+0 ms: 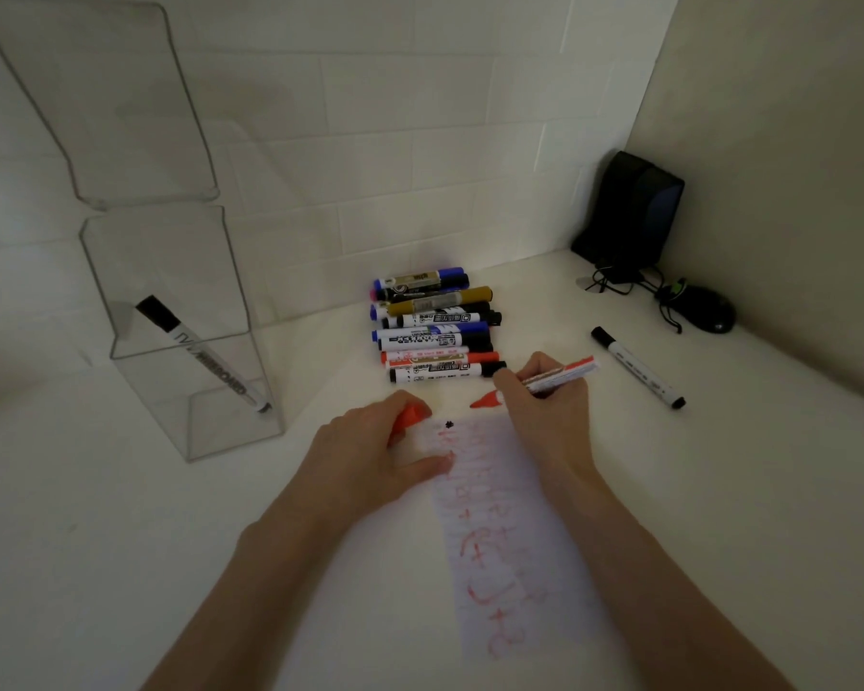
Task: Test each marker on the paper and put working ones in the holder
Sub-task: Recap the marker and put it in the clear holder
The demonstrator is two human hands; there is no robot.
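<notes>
A person's two hands work at a white tabletop in dim light. The right hand (544, 416) holds an uncapped red-tipped white marker (559, 374) like a pen. Its fingers curl round the barrel, and the tip sits just past the far end of a long strip of white paper (515, 566). The left hand (370, 456) curls its fingers round the marker's red plastic cap (410, 416), with its thumb resting on the paper's left edge.

The task looks early. Only one black-capped white marker (200, 356) leans inside the tall clear plastic holder (121, 271) at left. A stack of blue, black, red and gold markers (435, 326) waits just beyond the paper. Another black-capped marker (637, 369) lies apart at right — whether it was rejected cannot be told.

The marker in the holder reads "WHITEBOARD". The stacked markers' labels are too small to read. The paper bears red scribbles and one small black blot (449, 424) — no legible words.
</notes>
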